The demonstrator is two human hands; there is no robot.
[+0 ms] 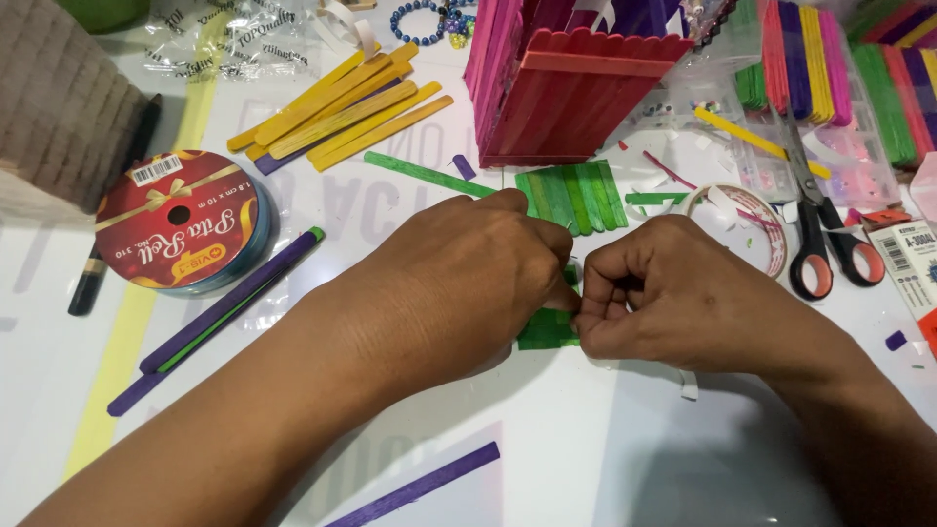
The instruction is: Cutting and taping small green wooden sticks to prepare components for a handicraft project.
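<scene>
At nine o'clock a round red ribbon spool [178, 221] lies on the white surface [586, 439], with long purple wooden craft sticks [229, 304] just beside it. Yellow wooden craft sticks [342, 109] fan out at eleven o'clock. At centre, the left hand [464, 283] presses down, fingers curled, on a small panel of green wooden sticks [547, 330]. The right hand [673, 298] touches it, fingertips pinched closed on the panel's edge. At three o'clock lie black-handled scissors [818, 234].

Bright, even overhead light; sharp focus, soft shadows under the arms.
</scene>
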